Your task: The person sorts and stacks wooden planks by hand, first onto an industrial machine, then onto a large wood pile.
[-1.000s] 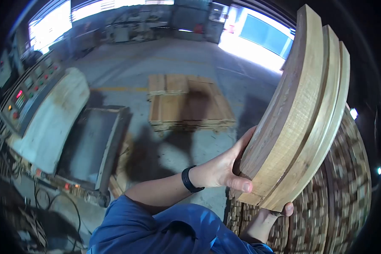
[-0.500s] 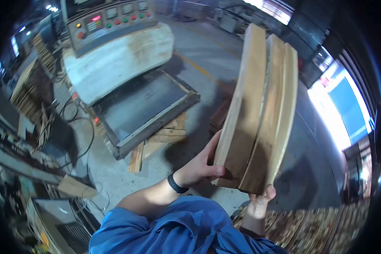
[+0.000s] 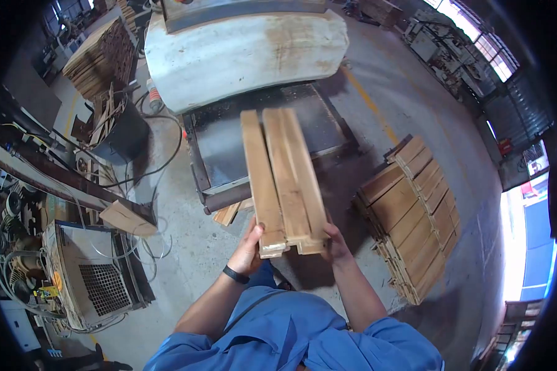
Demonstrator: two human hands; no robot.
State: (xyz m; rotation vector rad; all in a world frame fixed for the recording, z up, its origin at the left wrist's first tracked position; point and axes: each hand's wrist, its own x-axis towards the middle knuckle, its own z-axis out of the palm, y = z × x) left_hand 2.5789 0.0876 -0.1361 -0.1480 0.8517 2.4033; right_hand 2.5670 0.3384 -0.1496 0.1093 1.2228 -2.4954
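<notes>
Several long wooden boards (image 3: 286, 176) lie side by side between my hands, their far ends over the machine's dark bed. A narrow gap parts the left board from the others, and the near ends are uneven. My left hand (image 3: 249, 248), with a black band at the wrist, presses the left side near the close end, thumb on top. On the opposite side my right hand (image 3: 336, 243) grips the right edge, thumb up. The fingers beneath the boards are hidden.
Ahead stands a machine with a white curved cover (image 3: 247, 55) and a flat dark bed (image 3: 223, 154). Stacked boards (image 3: 414, 216) stand to the right on the floor. Leftward are a dark bin of offcuts (image 3: 122, 133), trailing cables and a box with a black grille (image 3: 105, 287).
The boards have swung from the right to the centre and dropped from a steep tilt toward level. My view has turned, bringing the board stack into sight on the right.
</notes>
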